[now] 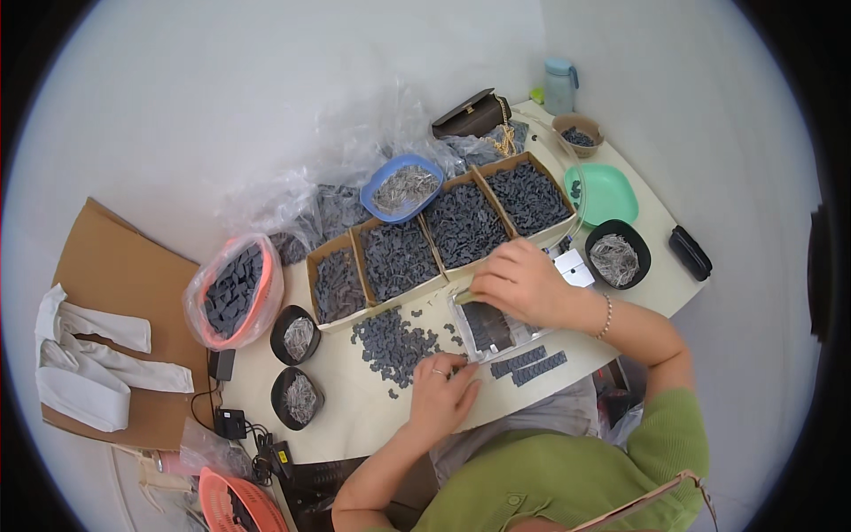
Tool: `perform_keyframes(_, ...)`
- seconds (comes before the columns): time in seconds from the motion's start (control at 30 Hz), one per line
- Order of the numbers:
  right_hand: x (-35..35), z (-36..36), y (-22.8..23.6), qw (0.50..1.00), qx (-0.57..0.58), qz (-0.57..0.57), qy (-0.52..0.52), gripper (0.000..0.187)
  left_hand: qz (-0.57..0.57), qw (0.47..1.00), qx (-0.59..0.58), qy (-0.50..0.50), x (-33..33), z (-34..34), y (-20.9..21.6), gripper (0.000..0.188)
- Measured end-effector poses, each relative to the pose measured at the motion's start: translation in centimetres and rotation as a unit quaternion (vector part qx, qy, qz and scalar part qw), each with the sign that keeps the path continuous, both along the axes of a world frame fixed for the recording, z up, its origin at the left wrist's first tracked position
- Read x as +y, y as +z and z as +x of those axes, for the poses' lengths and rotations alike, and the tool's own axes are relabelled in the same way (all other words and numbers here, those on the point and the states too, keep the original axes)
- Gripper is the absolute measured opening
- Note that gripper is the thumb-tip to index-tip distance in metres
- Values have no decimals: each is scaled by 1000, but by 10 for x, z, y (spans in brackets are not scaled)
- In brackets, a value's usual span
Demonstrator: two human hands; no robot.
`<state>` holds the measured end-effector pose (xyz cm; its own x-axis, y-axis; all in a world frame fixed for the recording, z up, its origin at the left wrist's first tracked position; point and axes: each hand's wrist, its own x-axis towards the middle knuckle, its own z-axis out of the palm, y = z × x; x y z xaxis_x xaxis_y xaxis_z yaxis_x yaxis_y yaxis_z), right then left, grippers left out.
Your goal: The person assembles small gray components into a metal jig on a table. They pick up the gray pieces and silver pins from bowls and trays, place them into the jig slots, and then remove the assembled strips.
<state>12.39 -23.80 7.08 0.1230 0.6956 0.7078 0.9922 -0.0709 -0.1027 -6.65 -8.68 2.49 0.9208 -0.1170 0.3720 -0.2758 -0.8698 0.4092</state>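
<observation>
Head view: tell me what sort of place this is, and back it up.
Probably a hand-work bench for small parts: a row of four brown cardboard compartments holds small dark-grey pieces, a loose grey heap lies on the cream tabletop, and a rounded black bowl holds thin silvery pieces.

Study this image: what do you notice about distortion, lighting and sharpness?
In the head view: black corners and curving dark rim, typical of a fisheye lens; soft, fairly even light across the pale table, without harsh shadows; small glints on the clear plastic bags; the small dark pieces blend together where heaped.
</observation>
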Motion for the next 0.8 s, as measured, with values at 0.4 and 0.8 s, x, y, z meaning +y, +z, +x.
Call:
perform_keyframes(0.4,-45,-63,-51,983,-114,-139,24,23,86,994,-39,-51,11,27,6,37)
perform_keyframes(0.8,-43,-77,-48,961,-201,-190,6,24,201,975,-51,-77,-7,33,-9,38)
